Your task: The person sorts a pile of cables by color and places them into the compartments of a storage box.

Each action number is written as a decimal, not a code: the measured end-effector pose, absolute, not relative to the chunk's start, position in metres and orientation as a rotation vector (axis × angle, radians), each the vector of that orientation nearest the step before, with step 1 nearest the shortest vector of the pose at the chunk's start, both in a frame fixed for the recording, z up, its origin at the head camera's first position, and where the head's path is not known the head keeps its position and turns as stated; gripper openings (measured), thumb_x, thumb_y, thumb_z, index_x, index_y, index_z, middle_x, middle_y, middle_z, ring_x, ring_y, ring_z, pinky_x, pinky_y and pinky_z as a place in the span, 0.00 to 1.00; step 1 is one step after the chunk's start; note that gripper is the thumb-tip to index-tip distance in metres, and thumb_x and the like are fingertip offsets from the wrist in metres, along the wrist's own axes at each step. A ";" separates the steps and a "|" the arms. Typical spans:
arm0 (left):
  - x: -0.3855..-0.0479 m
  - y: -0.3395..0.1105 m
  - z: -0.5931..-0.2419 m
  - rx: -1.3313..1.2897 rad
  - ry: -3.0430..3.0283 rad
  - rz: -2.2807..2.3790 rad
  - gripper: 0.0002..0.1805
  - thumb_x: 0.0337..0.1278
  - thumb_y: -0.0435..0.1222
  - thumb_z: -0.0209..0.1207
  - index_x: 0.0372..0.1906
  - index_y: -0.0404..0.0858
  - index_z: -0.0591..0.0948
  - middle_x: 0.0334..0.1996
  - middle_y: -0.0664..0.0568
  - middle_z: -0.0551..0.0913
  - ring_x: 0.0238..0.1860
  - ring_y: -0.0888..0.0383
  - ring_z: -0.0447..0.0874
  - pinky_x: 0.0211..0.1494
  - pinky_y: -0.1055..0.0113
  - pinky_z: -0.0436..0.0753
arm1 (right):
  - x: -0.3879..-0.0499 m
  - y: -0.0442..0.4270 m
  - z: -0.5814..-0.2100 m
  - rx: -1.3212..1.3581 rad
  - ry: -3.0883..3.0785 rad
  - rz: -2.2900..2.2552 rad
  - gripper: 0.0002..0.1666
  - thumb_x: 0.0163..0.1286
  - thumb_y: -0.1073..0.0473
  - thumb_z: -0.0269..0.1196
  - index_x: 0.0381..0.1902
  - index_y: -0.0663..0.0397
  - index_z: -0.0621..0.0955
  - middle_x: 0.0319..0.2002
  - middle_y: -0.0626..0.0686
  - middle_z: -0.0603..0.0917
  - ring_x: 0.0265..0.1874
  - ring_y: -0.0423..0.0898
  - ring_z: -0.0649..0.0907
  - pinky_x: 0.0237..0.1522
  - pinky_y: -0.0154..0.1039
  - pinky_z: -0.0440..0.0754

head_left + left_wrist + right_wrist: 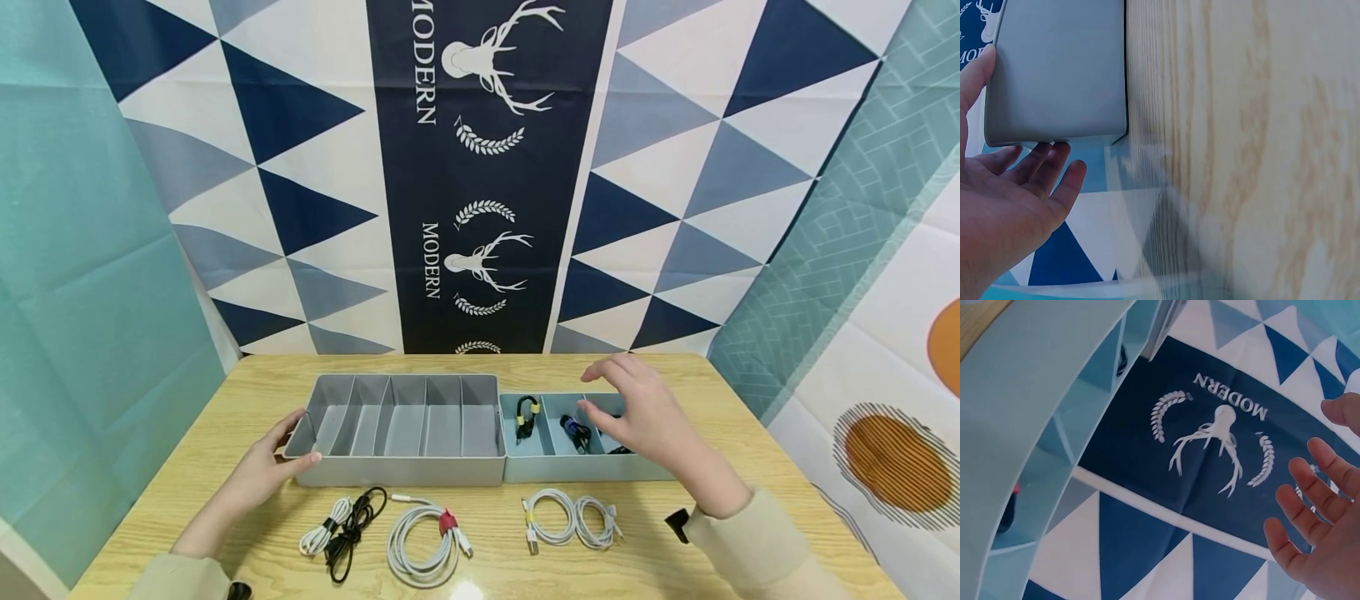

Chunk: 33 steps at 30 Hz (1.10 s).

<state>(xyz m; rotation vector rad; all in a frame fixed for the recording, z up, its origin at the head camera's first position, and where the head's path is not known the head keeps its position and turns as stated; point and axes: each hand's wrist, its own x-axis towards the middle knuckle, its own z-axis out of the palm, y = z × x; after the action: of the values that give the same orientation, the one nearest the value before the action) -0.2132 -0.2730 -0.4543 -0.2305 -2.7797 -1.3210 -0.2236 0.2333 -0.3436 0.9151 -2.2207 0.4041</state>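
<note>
My left hand (pixel 258 467) is at the left end of a grey divided box (pixel 397 471). In the left wrist view, its fingertips (pixel 1060 149) touch the end wall and the thumb reaches the top edge. The grey box's compartments hold nothing visible. Against its right end stands a light blue divided box (pixel 570 469). Inside are a black cable with yellow ends (pixel 527 417) and a coiled dark cable (pixel 576 433); more dark items are partly hidden by my right hand (pixel 645 412). That hand hovers over the blue box, fingers spread, holding nothing.
In front of the boxes lie a white cable bundle (pixel 326 527), a black cable (pixel 356 533), a large white coil with a red strap (pixel 423 546) and a pair of smaller white coils (pixel 573 518). Patterned cloth (pixel 480 183) hangs behind the wooden table (pixel 285 375).
</note>
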 end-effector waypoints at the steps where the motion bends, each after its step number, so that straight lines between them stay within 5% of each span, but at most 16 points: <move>1: -0.213 -0.273 -0.454 -0.231 -2.778 -1.327 0.47 0.57 0.47 0.62 0.74 0.35 0.50 0.70 0.29 0.52 0.65 0.29 0.59 0.59 0.41 0.70 | -0.222 0.231 -0.342 0.926 -2.210 0.408 0.17 0.49 0.59 0.70 0.38 0.55 0.80 0.39 0.50 0.81 0.41 0.48 0.79 0.42 0.48 0.77; 7: -0.214 -0.273 -0.454 -0.231 -2.781 -1.331 0.48 0.57 0.47 0.62 0.74 0.35 0.49 0.70 0.29 0.52 0.65 0.29 0.58 0.59 0.43 0.71 | -0.216 0.220 -0.339 0.985 -2.148 0.454 0.17 0.51 0.58 0.68 0.39 0.55 0.80 0.41 0.50 0.81 0.43 0.49 0.78 0.45 0.48 0.74; 15: -0.214 -0.274 -0.454 -0.232 -2.780 -1.338 0.48 0.56 0.48 0.62 0.74 0.35 0.50 0.70 0.29 0.52 0.65 0.29 0.58 0.59 0.44 0.72 | -0.207 0.204 -0.337 1.042 -2.134 0.509 0.21 0.66 0.42 0.56 0.40 0.55 0.79 0.41 0.49 0.81 0.44 0.48 0.78 0.48 0.43 0.72; 27: -0.214 -0.275 -0.455 -0.234 -2.774 -1.371 0.47 0.57 0.47 0.62 0.74 0.36 0.50 0.70 0.29 0.51 0.66 0.29 0.56 0.58 0.45 0.72 | -0.196 0.175 -0.347 1.092 -2.143 0.591 0.18 0.59 0.50 0.65 0.45 0.52 0.79 0.46 0.48 0.80 0.47 0.45 0.76 0.50 0.41 0.72; 33: -0.214 -0.274 -0.454 -0.243 -2.771 -1.364 0.47 0.57 0.46 0.62 0.74 0.35 0.50 0.70 0.29 0.51 0.66 0.29 0.56 0.58 0.45 0.73 | -0.193 0.162 -0.356 1.129 -2.133 0.629 0.20 0.62 0.47 0.63 0.46 0.52 0.78 0.47 0.48 0.79 0.49 0.45 0.76 0.52 0.42 0.73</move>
<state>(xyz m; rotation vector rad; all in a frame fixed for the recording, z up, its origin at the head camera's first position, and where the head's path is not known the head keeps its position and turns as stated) -0.2140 -0.2745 -0.4544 -0.2429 -2.7709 -1.3640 -0.1927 0.1616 -0.3564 1.1294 -2.1329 0.6294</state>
